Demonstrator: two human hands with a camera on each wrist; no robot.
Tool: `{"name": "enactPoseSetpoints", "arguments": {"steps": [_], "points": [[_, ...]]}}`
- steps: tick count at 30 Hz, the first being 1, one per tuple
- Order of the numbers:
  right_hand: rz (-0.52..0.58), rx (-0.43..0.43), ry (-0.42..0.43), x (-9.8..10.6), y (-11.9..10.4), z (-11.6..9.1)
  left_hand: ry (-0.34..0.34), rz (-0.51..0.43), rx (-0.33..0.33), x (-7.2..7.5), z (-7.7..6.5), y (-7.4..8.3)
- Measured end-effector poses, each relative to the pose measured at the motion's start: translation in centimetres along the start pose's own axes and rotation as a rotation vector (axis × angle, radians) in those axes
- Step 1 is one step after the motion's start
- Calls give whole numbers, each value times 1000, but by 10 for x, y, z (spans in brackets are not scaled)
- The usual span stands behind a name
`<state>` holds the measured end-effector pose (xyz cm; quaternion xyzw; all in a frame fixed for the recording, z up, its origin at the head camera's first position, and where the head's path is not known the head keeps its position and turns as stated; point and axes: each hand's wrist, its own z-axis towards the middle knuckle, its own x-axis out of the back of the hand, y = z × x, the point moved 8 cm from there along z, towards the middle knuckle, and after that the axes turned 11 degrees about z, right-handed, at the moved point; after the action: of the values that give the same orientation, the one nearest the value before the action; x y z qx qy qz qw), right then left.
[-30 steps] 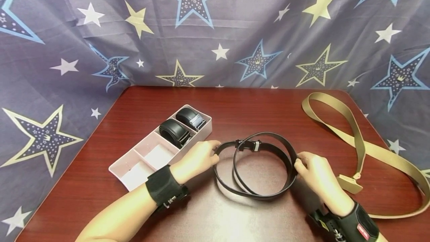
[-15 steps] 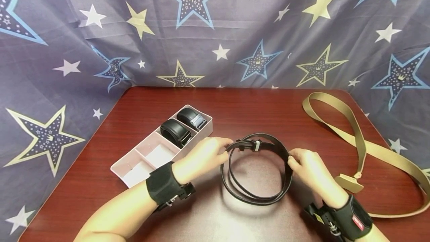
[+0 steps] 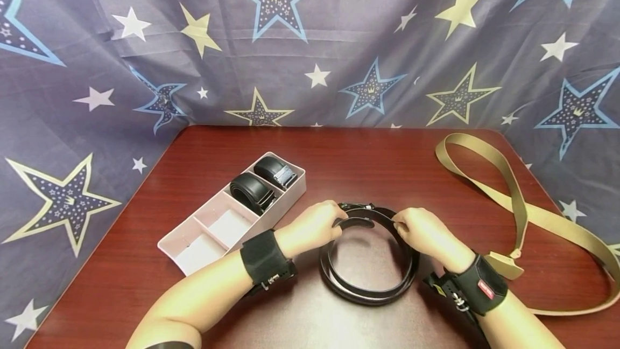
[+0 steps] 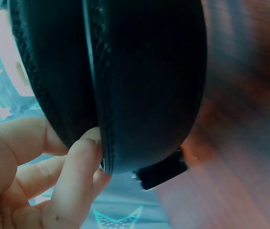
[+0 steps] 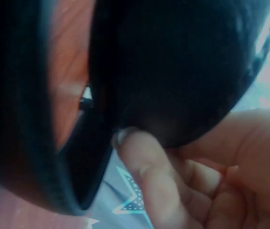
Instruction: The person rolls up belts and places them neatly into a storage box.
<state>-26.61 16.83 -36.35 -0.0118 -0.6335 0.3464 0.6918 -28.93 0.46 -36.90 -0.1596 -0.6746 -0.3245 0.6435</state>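
A black leather belt [image 3: 370, 298] stands on its edge on the table, wound in loose loops, its buckle part at the far side. My left hand [image 3: 317, 225] pinches the strap at the upper left of the coil, close to the strap's free end [image 3: 365, 222]. In the left wrist view, the thumb and fingers [image 4: 80, 162] grip the stitched edges of two layers. My right hand [image 3: 426, 233] pinches the coil at its upper right. The right wrist view shows the right thumb and fingers [image 5: 144, 152] on the strap's edge, with another loop beside them.
Left of the coil lies a pink divided box [image 3: 194, 220], with a rolled black belt [image 3: 249, 190] and another buckled black belt [image 3: 273, 168] in its far compartments. A tan webbing belt [image 3: 557, 220] sprawls along the table's right side. A star-printed cloth [image 3: 315, 42] hangs behind.
Both hands have come closer together, drawing the belt from wide overlapping loops into a smaller, rounder coil. The strap's free end now shows inside the loop. Box and tan belt stay put.
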Motion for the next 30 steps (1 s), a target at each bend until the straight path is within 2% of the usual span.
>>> {"name": "enactPoseSetpoints", "arguments": {"steps": [7, 12, 18, 21, 24, 27, 30], "points": [[-58, -122, -57, -15, 9, -1, -23, 66, -16, -16, 4, -1], [-68, -174, -81, -22, 11, -2, -17, 157, -47, -19, 3, 3], [-80, -206, -17, -15, 1, -5, 8, 299, -71, -22, 3, 9], [-87, -120, 38, -10, -21, -10, 1, 365, -36, -20, 4, 12], [-110, 51, 50, -13, -50, -17, 28, 459, -23, -17, 5, 16], [-123, 228, 0, -26, -74, -26, 51, 513, -40, -16, 7, 21], [-108, 322, -84, -42, -88, -34, 48, 528, -76, -19, 9, 23]]}}
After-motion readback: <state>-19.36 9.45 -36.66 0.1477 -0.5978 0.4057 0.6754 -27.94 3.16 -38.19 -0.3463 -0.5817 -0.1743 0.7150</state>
